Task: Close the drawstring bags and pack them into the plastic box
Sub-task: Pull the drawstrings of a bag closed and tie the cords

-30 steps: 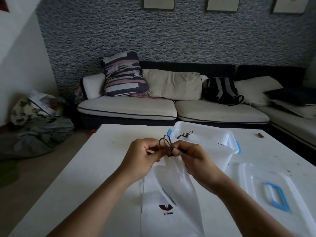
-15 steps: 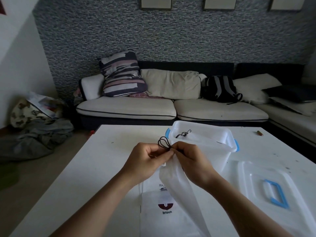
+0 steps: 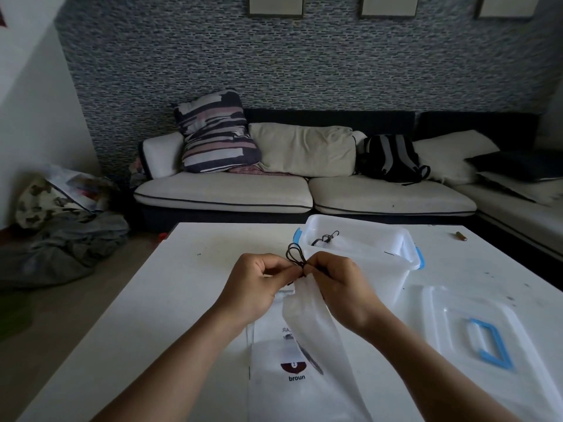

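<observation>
The fingers (image 3: pixel 294 269) of the left hand (image 3: pixel 254 287) are curled together and pinch the dark drawstring cord (image 3: pixel 295 255) at frame centre; those of the right hand (image 3: pixel 338 284) are clamped on the same cord and on the gathered mouth of the white bag (image 3: pixel 310 324), so the two hands touch at the knot. Thin loops of cord stand up just above the knuckles.

This looks like the closing step: the bag's neck is bunched tight and the cord is being tied or cinched. The next move would call for drawing the loops snug without letting the neck slip open, then lifting the limp bag into the plastic box (image 3: pixel 365 257), which sits just behind the right hand, upper right of centre.

The held bag is soft, matte, thin fabric or non-woven sheet that hangs in a long fold down towards the lower edge. Beneath it, flat on the table (image 3: pixel 182 284), lie more white bags (image 3: pixel 286 388), one printed with a dark red emblem and the word "broun". The box is translucent, rigid, with rounded corners and blue latches; another dark cord (image 3: pixel 326 238) shows inside it, presumably a bag already packed. Its lid (image 3: pixel 475 327), the same clear plastic with a blue handle, lies flat at lower right. The table is smooth and white, marked with small specks.
</observation>
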Demonstrator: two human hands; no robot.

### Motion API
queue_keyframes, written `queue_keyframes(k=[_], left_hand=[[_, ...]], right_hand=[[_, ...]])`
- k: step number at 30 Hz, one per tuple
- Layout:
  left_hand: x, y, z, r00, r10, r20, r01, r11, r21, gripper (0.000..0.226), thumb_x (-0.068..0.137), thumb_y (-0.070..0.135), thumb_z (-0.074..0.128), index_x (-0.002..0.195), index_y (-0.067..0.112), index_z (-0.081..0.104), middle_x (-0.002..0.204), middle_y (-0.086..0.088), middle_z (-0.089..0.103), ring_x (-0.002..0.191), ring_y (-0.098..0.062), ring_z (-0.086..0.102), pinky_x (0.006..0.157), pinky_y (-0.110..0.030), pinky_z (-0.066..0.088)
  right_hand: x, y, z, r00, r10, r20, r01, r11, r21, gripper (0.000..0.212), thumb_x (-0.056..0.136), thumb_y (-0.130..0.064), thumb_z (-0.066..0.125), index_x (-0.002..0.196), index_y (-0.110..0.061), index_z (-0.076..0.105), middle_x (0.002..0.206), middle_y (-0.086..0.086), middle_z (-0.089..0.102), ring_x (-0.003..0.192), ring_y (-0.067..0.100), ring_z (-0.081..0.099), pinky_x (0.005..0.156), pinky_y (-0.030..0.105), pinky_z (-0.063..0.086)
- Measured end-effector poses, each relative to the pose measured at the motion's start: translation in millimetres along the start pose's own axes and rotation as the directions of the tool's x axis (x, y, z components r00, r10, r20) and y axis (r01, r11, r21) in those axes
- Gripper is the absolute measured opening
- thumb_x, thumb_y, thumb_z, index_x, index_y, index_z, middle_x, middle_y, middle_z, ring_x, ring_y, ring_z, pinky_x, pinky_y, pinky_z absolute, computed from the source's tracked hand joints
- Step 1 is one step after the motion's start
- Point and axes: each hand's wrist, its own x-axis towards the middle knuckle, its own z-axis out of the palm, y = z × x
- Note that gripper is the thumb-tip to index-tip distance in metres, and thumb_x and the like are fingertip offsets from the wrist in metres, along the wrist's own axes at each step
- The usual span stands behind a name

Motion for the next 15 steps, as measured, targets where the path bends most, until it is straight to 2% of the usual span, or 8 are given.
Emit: queue_keyframes(k=[2, 5, 9, 13, 15], left_hand=[[-1.3, -0.1, 3.6, 0.999, -0.029, -0.028, 0.029, 0.999, -0.019, 0.010, 0.090, 0.013, 0.071, 0.085, 0.015, 0.080, 0.082, 0.000, 0.077, 0.082, -0.016, 0.072, 0.076, -0.026, 0.054], [-3.0, 0.8, 9.6, 0.985, -0.169, -0.027, 0.160, 0.965, -0.206, 0.014, 0.093, 0.019, 0.067, 0.089, 0.013, 0.079, 0.093, -0.011, 0.077, 0.089, -0.029, 0.069, 0.087, -0.039, 0.054], [-3.3, 6.9, 12.1, 0.929, -0.351, 0.116, 0.360, 0.789, -0.498, 0.021, 0.093, 0.018, 0.064, 0.100, 0.002, 0.075, 0.101, -0.016, 0.074, 0.093, -0.025, 0.068, 0.084, -0.034, 0.054], [-3.6, 8.9, 10.3, 0.893, -0.368, 0.260, 0.445, 0.630, -0.636, 0.037, 0.081, 0.026, 0.071, 0.108, 0.000, 0.073, 0.111, -0.020, 0.064, 0.106, -0.030, 0.055, 0.099, -0.038, 0.040], [-4.0, 9.8, 13.0, 0.878, -0.358, 0.318, 0.477, 0.589, -0.653, 0.032, 0.082, 0.030, 0.070, 0.102, 0.007, 0.076, 0.108, -0.016, 0.063, 0.105, -0.027, 0.051, 0.098, -0.038, 0.035]], right_hand=[[1.1, -1.3, 1.4, 1.000, -0.023, -0.019, 0.021, 0.994, -0.105, 0.026, 0.096, -0.010, 0.052, 0.072, -0.014, 0.063, 0.058, -0.009, 0.053, 0.054, 0.004, 0.042, 0.052, 0.018, 0.034], [4.0, -2.6, 1.6, 0.999, 0.007, -0.036, -0.008, 0.999, -0.032, 0.029, 0.095, -0.007, 0.051, 0.068, -0.014, 0.060, 0.056, -0.009, 0.051, 0.053, 0.005, 0.041, 0.052, 0.020, 0.034], [5.7, -5.8, 3.1, 0.998, 0.047, -0.032, -0.046, 0.999, 0.028, 0.027, 0.096, -0.007, 0.051, 0.073, -0.013, 0.066, 0.063, -0.006, 0.058, 0.057, 0.007, 0.047, 0.055, 0.023, 0.038], [4.7, -8.1, 0.7, 0.986, 0.160, 0.047, -0.166, 0.934, 0.315, 0.023, 0.098, -0.007, 0.053, 0.082, -0.005, 0.070, 0.072, 0.010, 0.065, 0.067, 0.019, 0.057, 0.063, 0.031, 0.044], [5.5, -8.7, -2.2, 0.981, 0.177, 0.078, -0.194, 0.895, 0.402, 0.025, 0.097, -0.006, 0.056, 0.077, -0.010, 0.071, 0.073, 0.013, 0.066, 0.068, 0.022, 0.060, 0.067, 0.034, 0.046]])
